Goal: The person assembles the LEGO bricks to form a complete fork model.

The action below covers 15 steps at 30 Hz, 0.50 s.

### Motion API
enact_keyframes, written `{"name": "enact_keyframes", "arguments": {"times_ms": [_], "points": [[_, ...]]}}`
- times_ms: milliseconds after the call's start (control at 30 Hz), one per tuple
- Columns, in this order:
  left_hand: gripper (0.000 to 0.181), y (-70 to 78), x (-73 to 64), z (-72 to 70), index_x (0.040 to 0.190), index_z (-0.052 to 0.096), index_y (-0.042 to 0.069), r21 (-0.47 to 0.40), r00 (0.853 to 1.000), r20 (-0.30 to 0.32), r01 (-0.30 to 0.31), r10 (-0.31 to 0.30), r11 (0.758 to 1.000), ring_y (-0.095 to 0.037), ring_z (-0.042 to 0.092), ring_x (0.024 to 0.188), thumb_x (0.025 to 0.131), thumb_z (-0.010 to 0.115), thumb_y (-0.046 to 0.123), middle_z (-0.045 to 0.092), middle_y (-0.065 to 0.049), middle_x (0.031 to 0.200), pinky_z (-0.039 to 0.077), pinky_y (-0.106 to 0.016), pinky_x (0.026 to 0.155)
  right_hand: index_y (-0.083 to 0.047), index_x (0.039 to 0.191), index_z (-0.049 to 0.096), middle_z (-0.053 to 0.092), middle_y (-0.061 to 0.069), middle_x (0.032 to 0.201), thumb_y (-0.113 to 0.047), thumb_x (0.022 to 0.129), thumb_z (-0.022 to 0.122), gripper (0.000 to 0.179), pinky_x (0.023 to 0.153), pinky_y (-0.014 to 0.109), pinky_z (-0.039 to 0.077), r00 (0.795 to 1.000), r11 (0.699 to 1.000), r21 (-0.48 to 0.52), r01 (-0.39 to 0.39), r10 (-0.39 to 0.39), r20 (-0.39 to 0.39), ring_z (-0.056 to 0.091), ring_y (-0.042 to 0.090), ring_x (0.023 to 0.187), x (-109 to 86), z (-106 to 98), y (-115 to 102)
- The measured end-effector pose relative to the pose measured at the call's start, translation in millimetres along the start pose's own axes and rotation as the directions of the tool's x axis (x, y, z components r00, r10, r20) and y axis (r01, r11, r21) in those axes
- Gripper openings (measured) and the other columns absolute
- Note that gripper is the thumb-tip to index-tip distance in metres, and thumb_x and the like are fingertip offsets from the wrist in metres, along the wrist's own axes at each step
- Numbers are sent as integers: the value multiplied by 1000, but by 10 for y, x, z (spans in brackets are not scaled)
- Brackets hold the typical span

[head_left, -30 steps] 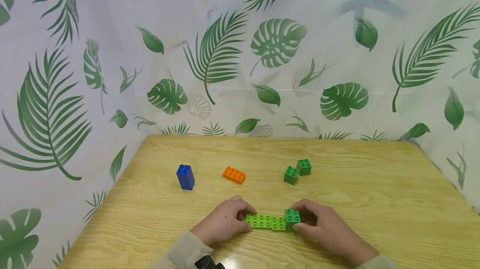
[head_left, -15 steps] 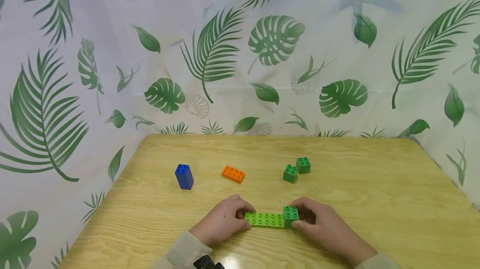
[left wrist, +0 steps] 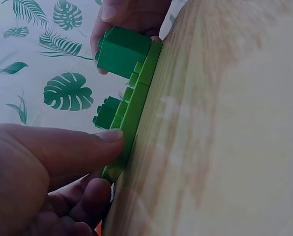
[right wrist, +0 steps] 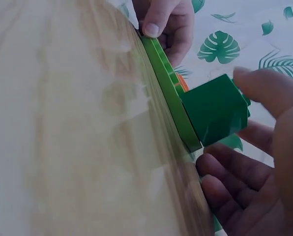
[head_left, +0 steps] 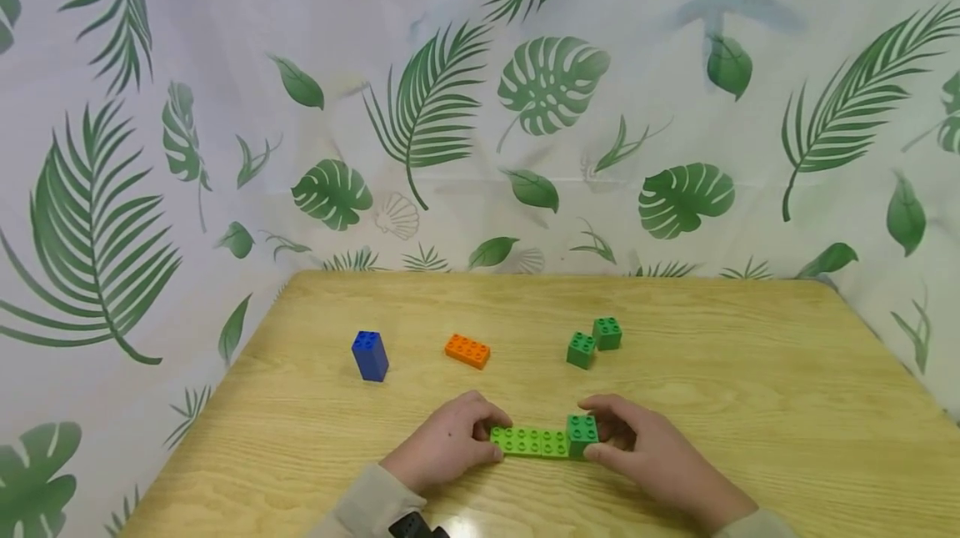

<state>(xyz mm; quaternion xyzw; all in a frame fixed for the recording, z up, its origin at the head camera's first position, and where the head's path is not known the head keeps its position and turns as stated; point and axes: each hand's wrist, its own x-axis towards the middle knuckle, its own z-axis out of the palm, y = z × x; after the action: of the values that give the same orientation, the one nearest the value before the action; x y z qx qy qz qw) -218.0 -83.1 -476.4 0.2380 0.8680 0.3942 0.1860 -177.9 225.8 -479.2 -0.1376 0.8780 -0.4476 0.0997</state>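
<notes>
Two lime-green flat bricks lie end to end in a row on the table, the left one [head_left: 516,441] showing more studs than the right one [head_left: 554,443]. A dark green block [head_left: 582,435] sits on the row's right end, its 2x2 studs facing up. My left hand [head_left: 453,444] pinches the row's left end between thumb and fingers, as the left wrist view also shows. My right hand [head_left: 656,453] curls round the dark green block from the right, thumb at its near corner and fingers behind it. Lower fingers [right wrist: 218,189] come close to the row's end.
Beyond the hands stand a tall blue block [head_left: 371,356] at the left, an orange brick [head_left: 467,350] in the middle, and two dark green blocks, the nearer [head_left: 581,350] beside the farther [head_left: 607,334]. A leaf-patterned cloth [head_left: 450,129] hangs behind the wooden table [head_left: 750,354].
The right lime brick and the green block on it have shifted slightly, so the two lime bricks now line up straight. My left hand keeps its grip; the right fingertips part slightly from the block.
</notes>
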Motion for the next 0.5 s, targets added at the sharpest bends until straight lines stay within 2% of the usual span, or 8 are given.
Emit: {"name": "enact_keyframes", "arguments": {"times_ms": [133,267,500], "points": [[28,16,12,-6,118,72,26,1,1000,1,-2,2,1000,-10,54,86,91,77,20,57,10,98,46,-28,75,-18,140,58,64,-1,125,-46,98,65,50,82,30,52,998,1000,-9,27,-27,-53,62,16,102,-12,-54,15],[28,27,23,-14,118,72,26,8,1000,0,-12,12,1000,-10,53,86,91,77,20,56,10,98,46,-28,75,-17,138,59,63,1,127,-42,102,60,44,84,32,53,987,998,-46,30,-37,-155,62,15,103,-3,-134,-6],[27,17,9,-9,118,72,24,16,1000,4,-17,17,1000,-9,53,85,91,77,20,56,9,97,46,-28,76,-12,140,57,60,8,131,-34,103,61,43,82,35,53,965,989,-138,52,-85,-247,62,16,101,78,-313,4]]}}
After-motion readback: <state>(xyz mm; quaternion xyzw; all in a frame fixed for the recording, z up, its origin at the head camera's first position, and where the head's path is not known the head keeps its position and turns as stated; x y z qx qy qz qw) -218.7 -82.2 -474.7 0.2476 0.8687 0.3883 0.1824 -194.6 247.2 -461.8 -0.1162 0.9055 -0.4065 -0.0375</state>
